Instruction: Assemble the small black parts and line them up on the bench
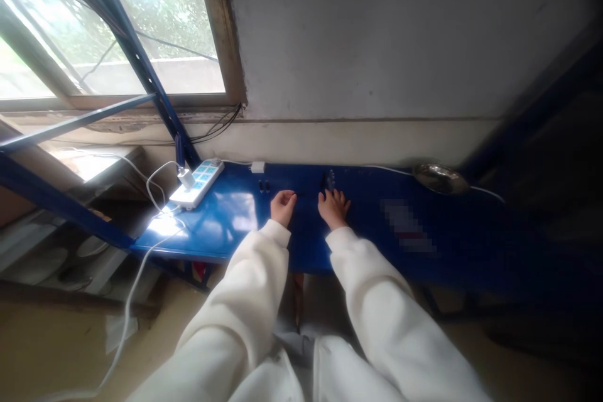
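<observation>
Both my arms, in white sleeves, reach forward onto a blue table. My left hand rests on the table with its fingers curled, close to two small dark objects. My right hand lies beside it with fingers stretched toward a small dark item near the wall. A thin dark thing lies between the hands; whether either hand touches it is unclear.
A white power strip with a plugged-in charger and white cables lies at the table's left end. A metal dish sits at the back right. Blue shelf posts cross the window on the left.
</observation>
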`<state>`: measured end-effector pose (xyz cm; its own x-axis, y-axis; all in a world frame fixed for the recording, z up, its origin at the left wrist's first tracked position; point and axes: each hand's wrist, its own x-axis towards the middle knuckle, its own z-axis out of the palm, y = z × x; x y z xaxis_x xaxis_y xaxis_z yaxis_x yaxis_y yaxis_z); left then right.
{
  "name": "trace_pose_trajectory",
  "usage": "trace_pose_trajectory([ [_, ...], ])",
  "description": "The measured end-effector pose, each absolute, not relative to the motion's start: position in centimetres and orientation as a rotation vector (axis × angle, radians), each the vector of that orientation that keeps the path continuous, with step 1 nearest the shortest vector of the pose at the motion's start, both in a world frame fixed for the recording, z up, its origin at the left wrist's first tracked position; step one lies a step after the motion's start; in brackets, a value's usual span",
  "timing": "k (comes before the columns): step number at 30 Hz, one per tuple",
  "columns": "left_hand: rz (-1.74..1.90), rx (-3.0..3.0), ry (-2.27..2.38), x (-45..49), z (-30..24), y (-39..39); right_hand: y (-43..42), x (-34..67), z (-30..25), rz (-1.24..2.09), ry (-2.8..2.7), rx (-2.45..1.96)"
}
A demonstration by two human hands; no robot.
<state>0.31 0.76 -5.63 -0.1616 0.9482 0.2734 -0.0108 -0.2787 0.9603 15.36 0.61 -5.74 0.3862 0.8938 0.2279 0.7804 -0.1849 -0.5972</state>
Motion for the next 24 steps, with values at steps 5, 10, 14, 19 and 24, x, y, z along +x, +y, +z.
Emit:
trace_pose_trajectory([
  [5, 1.549, 1.284, 1.168, 0.3, -5.7, 0.7, 0.9, 15.4, -6.7, 0.129, -1.434, -1.913],
  [10, 1.552, 1.240, 1.159, 0.3, -5.3, 0.5, 0.0, 15.1, -6.3, 0.025, -1.466, -1.849],
  [14, 1.530, 1.151, 1.154, 0.3, -4.8, 0.3, -0.7, 15.0, -5.5, 0.012, -1.506, -1.736],
  [19, 1.495, 1.079, 1.135, 0.3, -4.5, 0.2, -0.9, 14.8, -4.9, 0.124, -1.468, -1.380],
  [24, 1.474, 1.055, 1.143, 0.2, -4.6, 0.2, -1.2, 14.4, -4.7, 0.373, -1.436, -1.203],
])
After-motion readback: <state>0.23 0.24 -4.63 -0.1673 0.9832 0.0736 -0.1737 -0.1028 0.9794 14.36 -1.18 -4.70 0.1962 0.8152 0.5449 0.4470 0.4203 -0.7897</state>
